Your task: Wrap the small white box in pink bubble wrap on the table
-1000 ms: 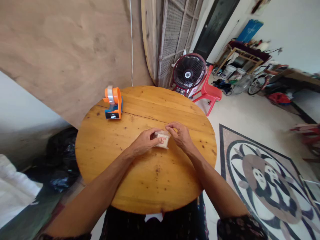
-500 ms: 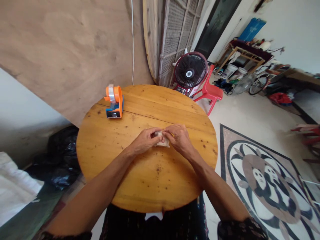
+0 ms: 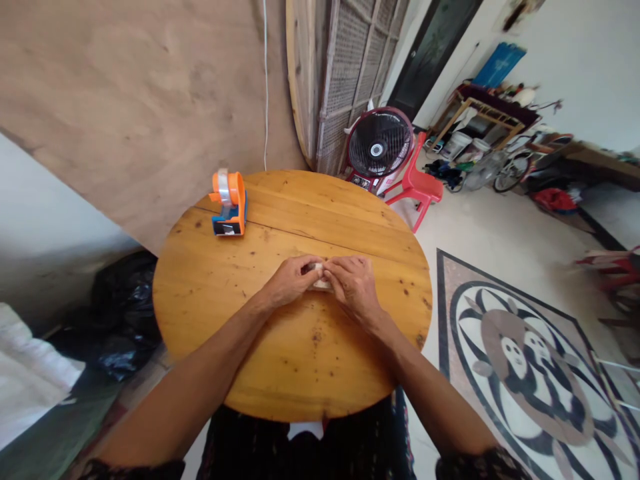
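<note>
A small whitish packet (image 3: 321, 283) lies on the round wooden table (image 3: 280, 340), mostly covered by my fingers. My left hand (image 3: 296, 279) is closed on its left side, with the thumb along the near edge. From the right, my right hand (image 3: 351, 280) is closed over the packet's other side, its fingers bent across the top. The two hands meet at the packet's middle. What the packet contains cannot be made out.
An orange and blue tape dispenser (image 3: 229, 203) holding a roll of clear tape stands at the table's far left. Beyond the table are a fan (image 3: 379, 148) and a red plastic chair (image 3: 417, 183). Black plastic bags (image 3: 127, 313) lie on the floor at left.
My right hand has come down from a raised pinch and now lies flatter over the packet, covering more of it. My left hand has stayed in place.
</note>
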Demonstrator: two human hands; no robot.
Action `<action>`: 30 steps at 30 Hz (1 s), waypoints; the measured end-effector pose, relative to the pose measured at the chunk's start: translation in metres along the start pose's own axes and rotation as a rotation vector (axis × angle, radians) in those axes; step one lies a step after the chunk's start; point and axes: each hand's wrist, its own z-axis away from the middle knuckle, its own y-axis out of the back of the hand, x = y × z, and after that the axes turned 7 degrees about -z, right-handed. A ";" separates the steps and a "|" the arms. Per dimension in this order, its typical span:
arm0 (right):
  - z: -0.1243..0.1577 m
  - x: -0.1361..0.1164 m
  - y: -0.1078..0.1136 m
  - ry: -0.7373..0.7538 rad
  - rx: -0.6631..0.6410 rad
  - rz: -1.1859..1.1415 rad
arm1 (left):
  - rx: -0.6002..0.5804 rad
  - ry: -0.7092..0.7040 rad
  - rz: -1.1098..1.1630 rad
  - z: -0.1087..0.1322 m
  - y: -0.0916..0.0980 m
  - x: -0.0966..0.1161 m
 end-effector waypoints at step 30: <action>0.023 0.030 -0.006 -0.186 -0.006 -0.339 | 0.102 0.014 -0.306 -0.004 0.001 -0.008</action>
